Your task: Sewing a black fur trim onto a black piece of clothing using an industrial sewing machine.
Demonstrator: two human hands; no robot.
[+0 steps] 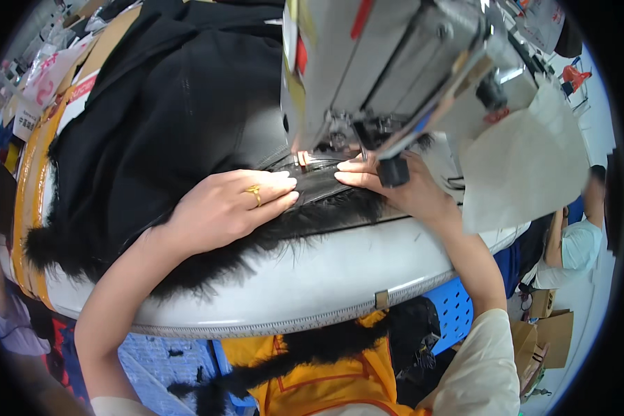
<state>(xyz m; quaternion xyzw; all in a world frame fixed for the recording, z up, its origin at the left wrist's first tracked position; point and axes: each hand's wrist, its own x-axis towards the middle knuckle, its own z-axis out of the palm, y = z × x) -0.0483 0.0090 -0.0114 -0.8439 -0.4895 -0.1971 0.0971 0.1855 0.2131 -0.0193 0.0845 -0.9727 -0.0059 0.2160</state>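
A black garment (152, 111) with black fur trim (222, 267) lies across the sewing table, its leathery strip (317, 188) passing below the presser foot (305, 161) of a sewing machine (353, 62). My left hand (225, 204), a gold-coloured ring on one finger, lies with straight fingers on the strip, just left of the foot. From the right, my right hand (412, 187) reaches in with its fingers stretched out on the same strip. A dark knob-like machine part hides some of that hand. A small light glows at the needle area.
A measuring tape (256, 328) runs along the white table's front edge. Pale sheet material (527, 163) hangs right of the machine head. Fur strips (291, 357) lie over my orange apron (312, 392). A blue basket (454, 312) stands below; another person (575, 243) sits at far right.
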